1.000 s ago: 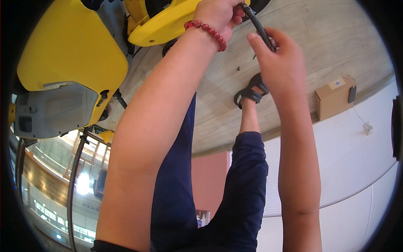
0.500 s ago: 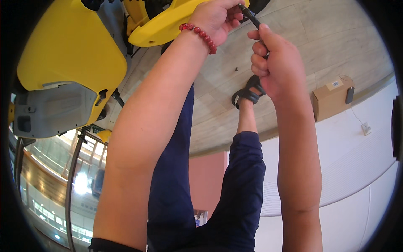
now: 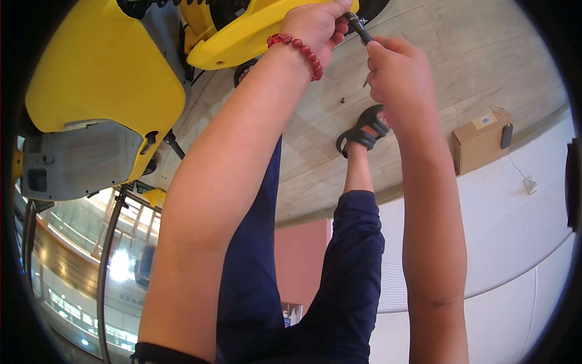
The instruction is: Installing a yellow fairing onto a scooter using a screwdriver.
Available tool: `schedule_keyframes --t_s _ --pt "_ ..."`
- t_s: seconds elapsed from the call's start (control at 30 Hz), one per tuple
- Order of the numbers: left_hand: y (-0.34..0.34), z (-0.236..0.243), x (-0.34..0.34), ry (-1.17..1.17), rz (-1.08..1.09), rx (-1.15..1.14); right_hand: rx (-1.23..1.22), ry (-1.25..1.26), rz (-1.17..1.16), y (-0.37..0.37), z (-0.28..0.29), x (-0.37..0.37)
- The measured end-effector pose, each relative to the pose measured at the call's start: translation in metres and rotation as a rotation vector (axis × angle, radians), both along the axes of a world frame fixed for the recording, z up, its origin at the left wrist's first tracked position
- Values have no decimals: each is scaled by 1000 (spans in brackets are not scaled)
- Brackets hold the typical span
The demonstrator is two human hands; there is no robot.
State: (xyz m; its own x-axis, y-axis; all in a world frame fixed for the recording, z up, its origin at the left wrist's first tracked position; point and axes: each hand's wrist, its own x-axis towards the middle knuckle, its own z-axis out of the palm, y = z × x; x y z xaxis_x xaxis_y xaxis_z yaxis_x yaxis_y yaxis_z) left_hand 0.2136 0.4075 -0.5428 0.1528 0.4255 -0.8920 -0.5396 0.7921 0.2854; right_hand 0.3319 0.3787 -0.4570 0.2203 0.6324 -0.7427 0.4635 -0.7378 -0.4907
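A slim dark rod-shaped tool (image 3: pixel 359 28) slants between my hands at the top of the view. My right hand (image 3: pixel 397 70) is closed round its lower part, back of the hand turned up. At the tool's upper end, my left hand (image 3: pixel 315 30) has its fingers curled and pressed against it; a red bead bracelet (image 3: pixel 297 45) circles that wrist. What the left fingertips cover cannot be seen. Right behind them is a curved yellow panel (image 3: pixel 242 39) of a vehicle, with part of a black wheel (image 3: pixel 373 8) beside it.
A large yellow and grey body part (image 3: pixel 103 73) stands at the left. On the wood-look floor lies a small dark piece (image 3: pixel 342 100), near my sandalled foot (image 3: pixel 364 130). A cardboard box (image 3: pixel 482 145) sits against the white wall at right. Glass panes (image 3: pixel 66 255) fill the lower left.
My right hand has turned over on the tool, its curled fingers now less visible, and shifted slightly. The left forearm and hand have moved a little to the right.
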Motion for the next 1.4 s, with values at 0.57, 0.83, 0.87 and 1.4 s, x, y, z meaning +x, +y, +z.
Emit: schedule_keyframes --t_s 0.57,0.83,0.87,1.4 --pt "1 2 -4 -100 26 -41 23 -45 211 -3 17 -1" --pt "1 5 -6 -162 114 -52 -463 1200 -1047 -9 -7 16" --pt "2 3 -8 -164 115 -53 -430 1082 -1013 -8 -7 15" --pt "6 7 -10 -38 -72 -26 -30 -175 103 -1 17 -12"
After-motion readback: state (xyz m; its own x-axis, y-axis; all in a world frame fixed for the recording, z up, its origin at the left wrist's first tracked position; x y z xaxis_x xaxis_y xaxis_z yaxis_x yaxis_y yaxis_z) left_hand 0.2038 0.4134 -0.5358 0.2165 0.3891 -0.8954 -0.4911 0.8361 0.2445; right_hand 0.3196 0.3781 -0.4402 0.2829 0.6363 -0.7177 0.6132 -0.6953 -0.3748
